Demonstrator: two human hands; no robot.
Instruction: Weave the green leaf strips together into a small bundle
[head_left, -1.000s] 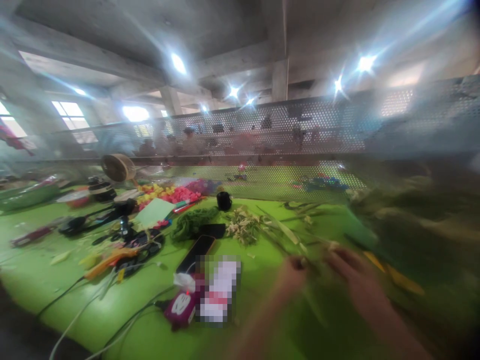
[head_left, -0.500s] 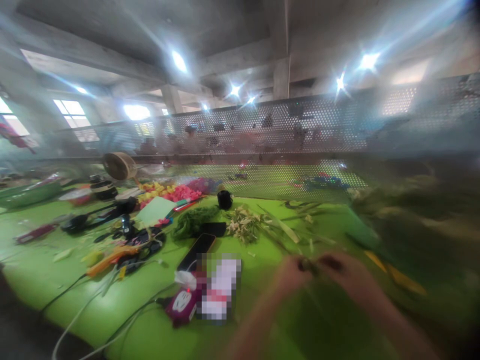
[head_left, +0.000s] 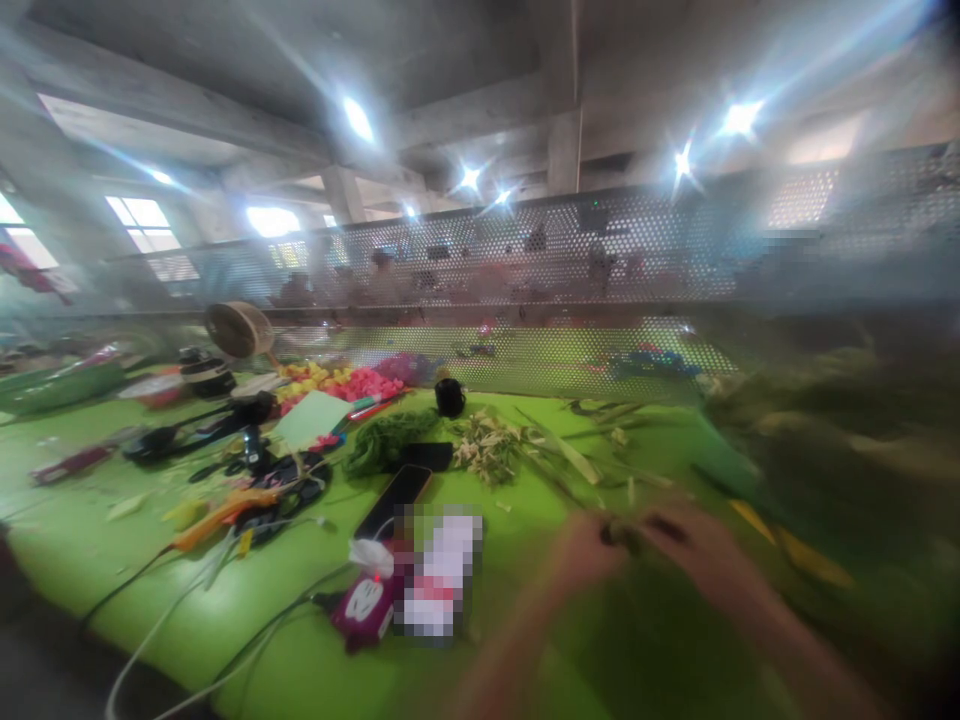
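Over the right half of the green table, my left hand (head_left: pixel 585 548) and my right hand (head_left: pixel 682 540) are close together, fingers closed. Between them runs a small greenish-brown, stem-like piece (head_left: pixel 628 535), blurred and partly covered by the fingers; both hands appear to grip it. Just beyond lies a heap of short cream-and-green pieces (head_left: pixel 487 447), with long green strips (head_left: pixel 566 450) fanning out to its right. A large blurred bundle of green-brown leafy material (head_left: pixel 810 430) fills the right side, close to my right hand.
A phone (head_left: pixel 397 500) and a purple power strip (head_left: pixel 367 605) with trailing cables lie to the left. Farther left is an orange-handled glue gun (head_left: pixel 225 515). Pink and yellow pieces (head_left: pixel 345 385) are heaped near a perforated metal divider (head_left: pixel 525 260). A yellow strip (head_left: pixel 787 545) lies right.
My right hand has shifted very slightly right, leaving a little more of the stem-like piece showing between the hands. My left hand stays almost in place.
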